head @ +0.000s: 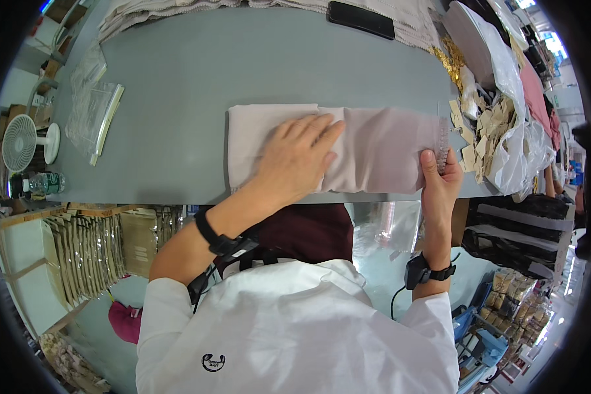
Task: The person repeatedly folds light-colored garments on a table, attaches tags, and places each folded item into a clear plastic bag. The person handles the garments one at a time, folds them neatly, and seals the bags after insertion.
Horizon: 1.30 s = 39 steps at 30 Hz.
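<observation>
A pale pinkish-beige cloth (pixel 374 147) lies partly folded along the front of the grey table (pixel 177 79). Its left part is stacked in layers, while the right part looks thinner and ends in a fringed or lace-like edge. My left hand (pixel 298 155) rests flat on the folded layers, fingers slightly apart and pointing up and to the right. At the right end my right hand (pixel 441 172) pinches the trimmed edge, thumb on top and the other fingers mostly hidden beneath. Both wrists wear black straps with small devices.
Similar folded cloths (pixel 187 15) line the far edge, with a black phone (pixel 361 20) on them. Clear plastic bags (pixel 91 113) lie at left, near a white fan (pixel 20 143) and a bottle (pixel 47 183). Cardboard pieces (pixel 490 128) and plastic wrap (pixel 512 157) crowd the right.
</observation>
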Available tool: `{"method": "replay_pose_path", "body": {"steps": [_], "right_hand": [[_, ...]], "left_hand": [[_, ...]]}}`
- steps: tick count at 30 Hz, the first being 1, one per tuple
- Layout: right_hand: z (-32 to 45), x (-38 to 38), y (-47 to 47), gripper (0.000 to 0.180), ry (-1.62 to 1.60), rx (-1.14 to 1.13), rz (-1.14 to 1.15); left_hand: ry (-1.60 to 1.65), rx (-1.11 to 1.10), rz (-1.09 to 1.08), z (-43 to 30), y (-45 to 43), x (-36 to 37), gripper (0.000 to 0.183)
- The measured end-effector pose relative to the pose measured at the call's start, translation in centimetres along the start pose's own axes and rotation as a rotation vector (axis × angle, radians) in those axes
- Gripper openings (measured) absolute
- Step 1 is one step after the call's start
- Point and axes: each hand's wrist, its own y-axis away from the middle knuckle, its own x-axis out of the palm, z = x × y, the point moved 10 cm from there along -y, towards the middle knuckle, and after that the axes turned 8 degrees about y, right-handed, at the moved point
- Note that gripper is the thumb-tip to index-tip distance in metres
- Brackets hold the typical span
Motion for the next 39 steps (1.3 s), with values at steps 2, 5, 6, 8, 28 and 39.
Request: {"method": "replay_pose_path", "body": {"steps": [2,5,6,8,28,39], "right_hand": [[3.4,2.9,0.1,0.027,0.004,-0.070,0.117],[7.0,8.2,0.9,0.035,-0.046,-0.112,0.294],[7.0,10.2,1.4,0.039,0.045,-0.042,0.412],[7.7,14.4,3.1,0.046,0.089,-0.064,0.605],[3.7,19.0,0.8,0.039,0.531,-0.643,0.392],[-4.5,-6.6,-11.3,0.020,0.930,-0.132,-0.178]], "left_hand": [[0.013,0.011,-0.023,-0.6,-0.3,0.5,0.042],[0.149,-0.078,0.058,0.3,0.2,0.2,0.047],[0.166,-0.115,-0.059,1.0,0.8,-1.8,0.045],[0.613,-0.482,-0.136,5.1,4.4,-4.5,0.047],[-0.265,-0.351,-0.020,7.6,9.1,-7.0,0.077],[-0.331,-0.315,-0.002,7.5,8.6,-4.8,0.076]]}}
